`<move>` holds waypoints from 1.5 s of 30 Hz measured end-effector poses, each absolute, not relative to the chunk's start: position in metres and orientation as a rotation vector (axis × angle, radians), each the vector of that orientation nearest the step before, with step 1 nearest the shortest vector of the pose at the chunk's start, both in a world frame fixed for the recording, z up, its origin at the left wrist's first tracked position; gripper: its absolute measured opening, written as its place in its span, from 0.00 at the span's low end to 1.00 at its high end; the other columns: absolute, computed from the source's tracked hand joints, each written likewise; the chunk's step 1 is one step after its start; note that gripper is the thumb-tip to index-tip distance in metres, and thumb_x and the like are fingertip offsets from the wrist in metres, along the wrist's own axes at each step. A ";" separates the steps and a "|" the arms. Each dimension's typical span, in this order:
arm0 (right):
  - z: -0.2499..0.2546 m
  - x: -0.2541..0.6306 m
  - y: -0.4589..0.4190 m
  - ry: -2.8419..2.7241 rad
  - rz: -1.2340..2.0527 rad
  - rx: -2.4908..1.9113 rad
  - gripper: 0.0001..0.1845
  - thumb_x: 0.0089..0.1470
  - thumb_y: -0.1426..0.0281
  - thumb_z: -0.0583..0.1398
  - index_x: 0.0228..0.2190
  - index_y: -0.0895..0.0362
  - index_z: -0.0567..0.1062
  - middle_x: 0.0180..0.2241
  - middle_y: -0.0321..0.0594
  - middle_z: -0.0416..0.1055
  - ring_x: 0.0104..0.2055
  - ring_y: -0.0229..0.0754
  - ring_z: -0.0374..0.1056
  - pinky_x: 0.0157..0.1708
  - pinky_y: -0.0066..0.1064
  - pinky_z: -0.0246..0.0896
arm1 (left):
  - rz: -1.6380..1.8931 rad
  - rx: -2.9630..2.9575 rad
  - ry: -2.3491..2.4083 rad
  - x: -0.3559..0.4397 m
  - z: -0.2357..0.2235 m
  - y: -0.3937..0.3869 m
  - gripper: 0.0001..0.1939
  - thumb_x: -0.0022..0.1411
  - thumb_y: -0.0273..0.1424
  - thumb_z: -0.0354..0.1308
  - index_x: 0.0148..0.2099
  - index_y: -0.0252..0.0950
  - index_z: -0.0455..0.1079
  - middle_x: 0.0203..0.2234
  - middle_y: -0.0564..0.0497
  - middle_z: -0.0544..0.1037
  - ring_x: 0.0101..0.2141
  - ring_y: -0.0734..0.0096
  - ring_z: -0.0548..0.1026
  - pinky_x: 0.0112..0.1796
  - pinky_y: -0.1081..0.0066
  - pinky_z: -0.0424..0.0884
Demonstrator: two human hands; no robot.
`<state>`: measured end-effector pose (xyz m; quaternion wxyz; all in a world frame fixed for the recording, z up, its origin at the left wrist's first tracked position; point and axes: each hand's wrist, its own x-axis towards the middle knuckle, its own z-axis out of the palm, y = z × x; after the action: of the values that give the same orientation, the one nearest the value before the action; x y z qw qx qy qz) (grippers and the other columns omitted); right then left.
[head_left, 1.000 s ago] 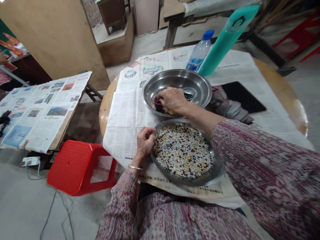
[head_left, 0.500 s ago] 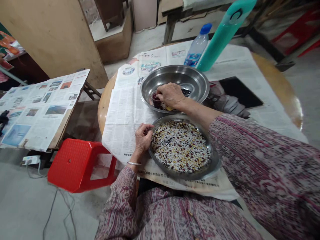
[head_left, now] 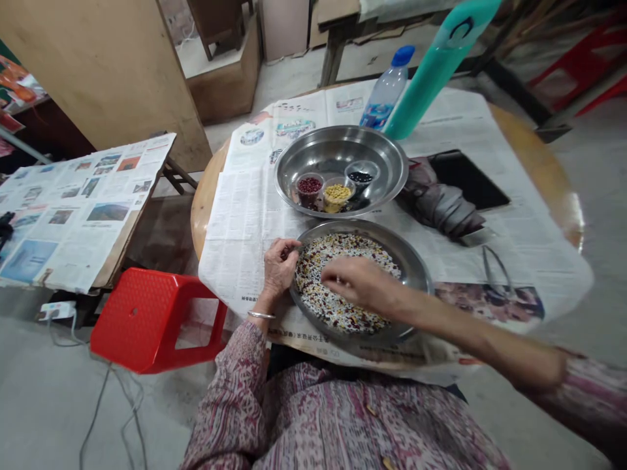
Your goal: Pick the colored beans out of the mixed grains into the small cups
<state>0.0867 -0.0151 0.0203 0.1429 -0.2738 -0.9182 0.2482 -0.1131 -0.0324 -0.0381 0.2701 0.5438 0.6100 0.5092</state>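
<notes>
A steel pan [head_left: 414, 267] full of mixed white, red, black and yellow beans lies in front of me on newspaper. My left hand [head_left: 279, 264] grips the pan's left rim with curled fingers. My right hand [head_left: 360, 282] hovers low over the beans, its fingers pinched together; what they hold is too small to see. Behind it a larger steel basin [head_left: 343, 147] holds three small clear cups: red beans [head_left: 309, 186], yellow beans [head_left: 337, 193] and black beans [head_left: 360, 176].
A water bottle [head_left: 386, 91] and a teal flask [head_left: 431, 68] stand behind the basin. Grey cloth [head_left: 441, 202] and a black slab [head_left: 467, 179] lie at the right. A red stool [head_left: 151, 320] and a newspaper-covered board [head_left: 78, 209] are at the left.
My right hand has left the red-bean cup in the far basin and come back over the near pan of mixed beans. The left hand has stayed on the rim.
</notes>
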 end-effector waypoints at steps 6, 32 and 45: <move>-0.022 0.070 -0.052 -2.782 0.552 -0.717 0.11 0.63 0.76 0.54 0.37 0.57 0.76 0.36 0.45 0.77 0.39 0.44 0.69 0.37 0.32 0.60 | 1.387 1.461 1.659 -0.113 -0.040 -0.031 0.11 0.55 0.18 0.56 0.36 0.37 0.75 0.30 0.54 0.73 0.31 0.73 0.69 0.37 0.73 0.67; -0.028 0.135 -0.038 -2.541 0.512 -0.923 0.10 0.64 0.69 0.56 0.37 0.55 0.78 0.39 0.46 0.75 0.44 0.48 0.72 0.45 0.39 0.67 | 1.435 1.404 1.577 -0.113 -0.039 -0.027 0.09 0.58 0.27 0.65 0.27 0.36 0.68 0.25 0.57 0.68 0.27 0.78 0.65 0.33 0.74 0.63; -0.022 0.121 -0.039 -2.732 0.401 -0.877 0.13 0.65 0.71 0.55 0.44 0.54 0.79 0.39 0.45 0.77 0.41 0.45 0.72 0.37 0.34 0.62 | 1.391 1.584 1.528 -0.117 -0.041 -0.025 0.17 0.59 0.35 0.68 0.22 0.36 0.69 0.30 0.53 0.70 0.35 0.73 0.70 0.41 0.70 0.66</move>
<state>0.1210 -0.0387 -0.0219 0.1220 -0.3005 -0.9359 0.1373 -0.1172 -0.0249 -0.0406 0.2656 0.5865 0.5658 0.5151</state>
